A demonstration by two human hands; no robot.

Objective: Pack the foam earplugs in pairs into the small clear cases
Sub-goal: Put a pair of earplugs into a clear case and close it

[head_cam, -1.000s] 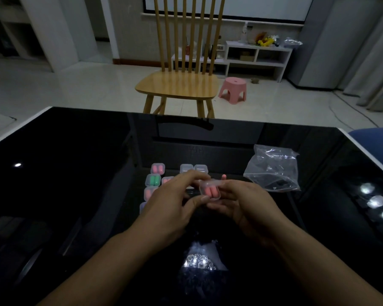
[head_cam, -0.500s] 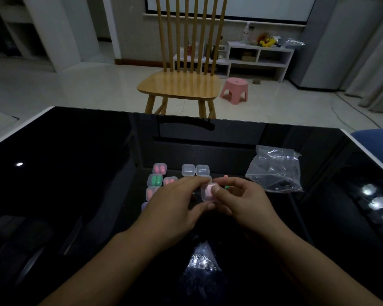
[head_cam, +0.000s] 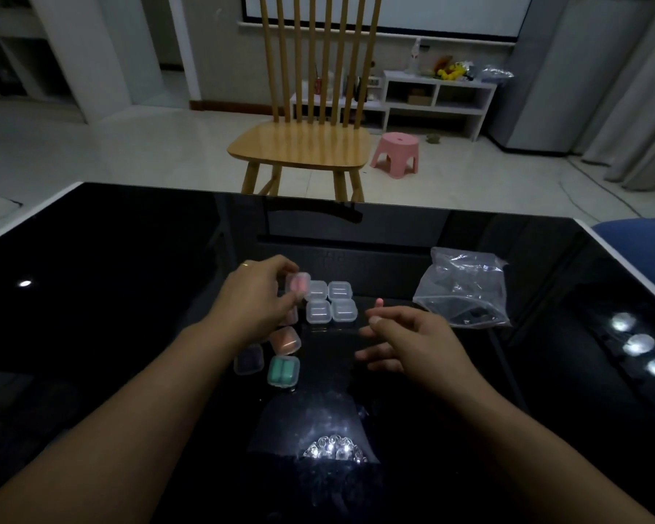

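Black glossy table [head_cam: 129, 296], left hand [head_cam: 258, 296] pinching upright pink-filled case [head_cam: 298, 284], right hand [head_cam: 413, 342] loosely open

Background furnishings beyond the work surface.
A wooden slat-back chair [head_cam: 311, 145] stands at the far edge of the glossy black table [head_cam: 129, 259]; a pink stool [head_cam: 396, 153] and white shelf unit [head_cam: 437, 98] lie behind it.

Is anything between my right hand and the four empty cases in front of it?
Nothing visible. The right hand hangs open just right of the four empty cases, with only bare black table between. The left hand holds a pink-filled case on their far-left side.
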